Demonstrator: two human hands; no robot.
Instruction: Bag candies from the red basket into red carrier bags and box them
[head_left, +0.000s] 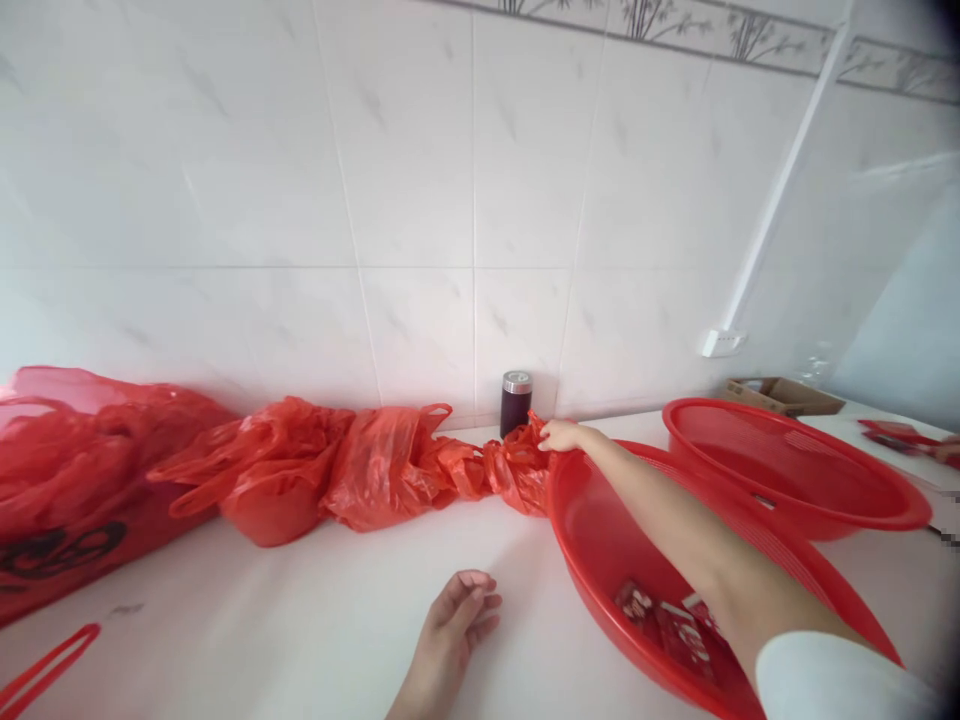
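Observation:
My right hand (561,436) reaches across the near red plastic basket (592,520), its fingers closed on the top of a small red plastic bag (517,475). That bag rests on the white table against the basket's left rim. Low over the table, my left hand (463,618) has its fingers loosely curled and a little apart, with nothing visible in them. Several small red packets (679,635) lie at the bottom of the near basket, partly hidden by my right forearm.
More red bags (390,465) line the wall to the left. A dark flask (516,402) stands behind the small bag. At the right are a second red basket (795,450), a cardboard box (784,395) and a wall socket (723,343). Another person's hand shows at the far right edge.

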